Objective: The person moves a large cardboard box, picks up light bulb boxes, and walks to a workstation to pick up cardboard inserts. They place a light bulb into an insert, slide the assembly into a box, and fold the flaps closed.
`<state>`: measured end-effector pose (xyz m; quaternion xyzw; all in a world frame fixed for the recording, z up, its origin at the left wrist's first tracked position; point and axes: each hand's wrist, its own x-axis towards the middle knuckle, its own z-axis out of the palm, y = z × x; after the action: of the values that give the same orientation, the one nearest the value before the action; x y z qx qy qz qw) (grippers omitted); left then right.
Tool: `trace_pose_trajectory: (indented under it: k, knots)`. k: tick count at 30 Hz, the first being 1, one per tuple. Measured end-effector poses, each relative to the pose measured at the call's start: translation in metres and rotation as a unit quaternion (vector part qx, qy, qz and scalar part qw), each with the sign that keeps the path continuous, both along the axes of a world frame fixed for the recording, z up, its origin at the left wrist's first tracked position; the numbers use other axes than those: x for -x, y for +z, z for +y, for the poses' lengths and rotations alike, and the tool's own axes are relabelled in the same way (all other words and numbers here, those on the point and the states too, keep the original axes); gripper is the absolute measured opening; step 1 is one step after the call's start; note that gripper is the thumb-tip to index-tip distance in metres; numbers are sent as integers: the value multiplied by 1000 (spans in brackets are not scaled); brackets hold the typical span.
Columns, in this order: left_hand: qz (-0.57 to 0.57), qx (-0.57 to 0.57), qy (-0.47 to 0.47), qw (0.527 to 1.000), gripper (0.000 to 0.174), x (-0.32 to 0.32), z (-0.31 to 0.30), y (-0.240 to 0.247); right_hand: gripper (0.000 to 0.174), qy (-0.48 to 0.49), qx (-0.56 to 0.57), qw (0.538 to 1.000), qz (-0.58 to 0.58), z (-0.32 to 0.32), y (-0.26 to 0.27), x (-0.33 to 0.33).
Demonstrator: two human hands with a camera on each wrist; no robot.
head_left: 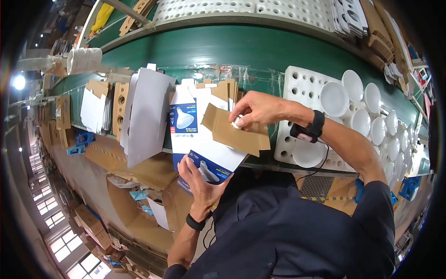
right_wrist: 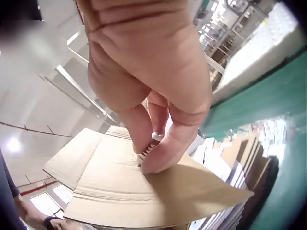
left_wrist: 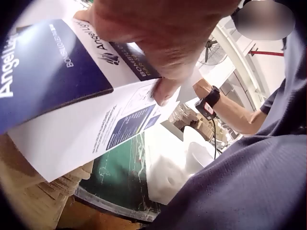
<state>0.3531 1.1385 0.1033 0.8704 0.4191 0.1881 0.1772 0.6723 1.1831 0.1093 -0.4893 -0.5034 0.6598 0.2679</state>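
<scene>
My right hand (head_left: 258, 109) pinches the threaded metal base of a light bulb (right_wrist: 152, 143) between thumb and fingers. The base sticks up through a folded brown cardboard insert (right_wrist: 110, 167), whose flaps spread out around it. Below and to the left, my left hand (head_left: 199, 185) grips a blue and white printed bulb box (head_left: 218, 162), fingers on one side and thumb on the other. The box is tilted, and the insert overlaps its white panel in the head view. Most of the bulb is hidden under the insert.
Flat printed boxes (head_left: 185, 114) and brown inserts (head_left: 225, 89) lie stacked behind the hands. White sheets (head_left: 148, 116) stand to the left. At right, a white foam tray (head_left: 293, 88) holds several bulbs (head_left: 334, 99). The green bench (head_left: 204, 46) runs behind; an open carton (head_left: 139, 204) stands below.
</scene>
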Motion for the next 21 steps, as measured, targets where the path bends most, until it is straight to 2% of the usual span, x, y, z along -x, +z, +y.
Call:
trace_pose_trajectory:
  k: [1, 3, 4, 5, 7, 8, 11, 12, 13, 14, 15, 17, 19, 20, 21]
  knots:
    - [2, 1, 4, 1000, 134, -1, -2, 2, 30, 4, 1, 1000, 2, -5, -4, 0]
    - [70, -15, 46, 996, 132, -7, -1, 8, 26, -63, -70, 990, -103, -15, 8, 4]
    - [68, -9, 66, 995, 129, -8, 4, 7, 24, -104, -35, 991, -71, -19, 21, 4]
    - [70, -9, 79, 994, 129, -7, 7, 7, 24, -92, -37, 993, -69, -20, 24, 3]
    - [43, -32, 37, 998, 135, -3, 11, 7, 22, -135, -14, 990, 25, -21, 26, 0]
    - [61, -29, 22, 997, 135, -6, 11, 16, 23, -97, -2, 994, 54, -18, 21, -1]
    - [66, -43, 14, 997, 134, -7, 24, 17, 25, -84, -12, 991, 105, -7, 12, 0]
    - [77, -38, 14, 996, 134, -8, 29, 17, 27, -88, -59, 992, 61, -3, 10, 7]
    - [79, -37, 11, 996, 134, -8, 33, 16, 27, -92, -57, 992, 63, -3, 11, 14]
    - [92, -26, 8, 995, 134, -8, 38, 12, 27, -81, -211, 972, -61, -3, 18, 24]
    - [104, -16, 7, 994, 134, -8, 41, 10, 28, -66, -356, 914, -182, -2, 28, 33]
    - [104, -20, 0, 994, 136, -7, 43, 6, 30, -39, -337, 919, -203, 2, 41, 37]
    - [59, -33, 4, 998, 138, -6, 41, 1, 28, -27, -189, 970, -153, 14, 20, 25]
    - [54, -8, -5, 999, 140, -8, 39, 2, 27, -35, -63, 997, -31, 20, 4, 16]
    - [52, -6, -4, 999, 140, -10, 37, -1, 27, -33, -61, 997, -32, 25, -10, 11]
